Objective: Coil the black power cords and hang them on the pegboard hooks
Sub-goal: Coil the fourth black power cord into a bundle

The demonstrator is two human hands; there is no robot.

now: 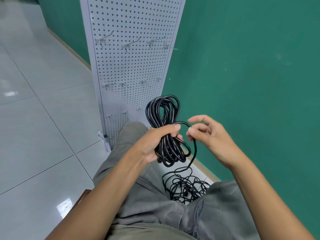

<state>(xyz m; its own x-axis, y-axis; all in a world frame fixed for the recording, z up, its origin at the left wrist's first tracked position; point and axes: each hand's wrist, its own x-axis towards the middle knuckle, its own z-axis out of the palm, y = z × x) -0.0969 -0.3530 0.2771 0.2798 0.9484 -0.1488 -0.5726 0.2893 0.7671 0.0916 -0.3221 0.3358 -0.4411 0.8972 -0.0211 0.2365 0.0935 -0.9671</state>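
My left hand grips a coiled bundle of black power cord around its middle, loops standing above and hanging below the fist. One strand arcs from the bundle to my right hand, whose thumb and forefinger pinch it. That strand drops to a loose tangle of black cord on the floor between my knees. The white pegboard stands straight ahead with several bare metal hooks in three rows.
A green wall runs behind and to the right of the pegboard. Pale glossy floor tiles spread to the left. My grey-trousered legs fill the lower middle. A brown seat edge shows at my left thigh.
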